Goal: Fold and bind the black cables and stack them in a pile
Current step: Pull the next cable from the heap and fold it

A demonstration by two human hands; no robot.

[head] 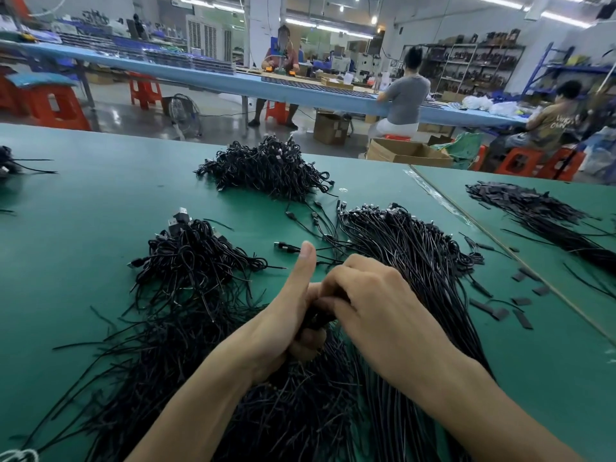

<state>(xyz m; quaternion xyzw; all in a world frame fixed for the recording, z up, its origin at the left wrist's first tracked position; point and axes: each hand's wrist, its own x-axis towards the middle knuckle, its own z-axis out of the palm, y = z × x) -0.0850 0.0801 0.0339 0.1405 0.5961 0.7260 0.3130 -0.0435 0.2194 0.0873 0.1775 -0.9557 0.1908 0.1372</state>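
- Above the green felt table (pixel 83 211), the left hand (pixel 290 315), thumb raised, and the right hand (pixel 370 295) both clutch a folded black cable bundle (pixel 316 320).
- Left of them sits a pile of bound black cables (pixel 193 261); loose straight black cables (pixel 420 248) fan out on the right.

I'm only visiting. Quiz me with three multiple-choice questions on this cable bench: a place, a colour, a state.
1. The big cable pile straight ahead lies: A in a box; B near the table's far edge; C on the floor.
2. The table is: A green; B red; C white.
3. The left hand and right hand: A lie flat; B hang empty; C grip a folded cable.
Answers: 1B, it sits on the tabletop by that edge. 2A, its top is green. 3C, both close round it.
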